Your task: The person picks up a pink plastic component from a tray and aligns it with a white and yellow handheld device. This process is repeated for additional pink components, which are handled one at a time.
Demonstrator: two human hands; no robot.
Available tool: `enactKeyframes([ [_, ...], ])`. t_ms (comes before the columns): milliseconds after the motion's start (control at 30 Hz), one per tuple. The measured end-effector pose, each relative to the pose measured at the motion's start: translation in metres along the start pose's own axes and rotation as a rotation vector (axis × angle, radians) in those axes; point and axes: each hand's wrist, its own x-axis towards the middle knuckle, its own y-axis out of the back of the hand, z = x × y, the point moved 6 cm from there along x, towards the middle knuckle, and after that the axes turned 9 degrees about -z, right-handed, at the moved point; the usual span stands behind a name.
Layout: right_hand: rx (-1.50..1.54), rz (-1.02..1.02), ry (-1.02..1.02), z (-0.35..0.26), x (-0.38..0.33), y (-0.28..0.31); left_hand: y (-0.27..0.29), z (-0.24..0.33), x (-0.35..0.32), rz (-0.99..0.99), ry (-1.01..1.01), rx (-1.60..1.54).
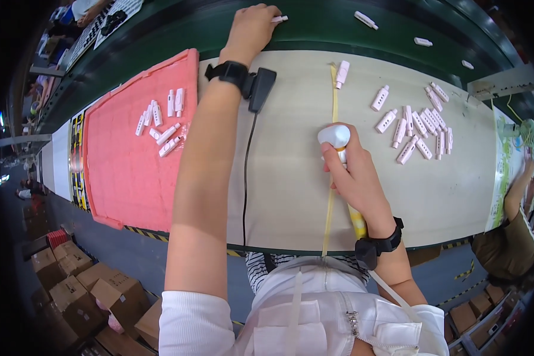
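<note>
While the left hand [258,28] reaches beyond the far edge of the surface [291,196], its fingers are curled on one end of a pink device [280,19] at the belt [314,26]; whether that device is lifted or resting there, I cannot tell. Three more devices [366,20] lie apart along the belt, farther right.

The right hand [359,172] is closed around a white-headed tool [334,136] above the middle of the surface, just beside the tape [329,219] that runs from near edge to far edge. One lone device [342,74] sits by the tape's far end.

Toward the right edge, a loose cluster [421,121] of devices takes up the far half of the surface, leaving open room between it and the near right corner. Along the left edge, a pink mat [130,190] carries a small group [155,115] of devices near its far right corner; the left forearm crosses over its right edge. Between mat and tape, open surface stretches to the near edge, crossed by a black cord [247,178].
</note>
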Motion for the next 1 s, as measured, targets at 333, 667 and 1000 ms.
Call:
enactKeyframes([
  [333, 0.074, -0.012, -0.043, -0.018, -0.006, -0.002, -0.053, 0.029, -0.157, 0.042, 0.221, -0.317],
  [667, -0.161, 0.085, 0.253, -0.053, -0.015, -0.020, -0.061, 0.031, -0.189, 0.152, 0.150, -0.316],
  [1000, 0.068, 0.132, -0.010, -0.013, 0.000, -0.006, -0.062, 0.035, -0.187, 0.158, 0.169, -0.437],
])
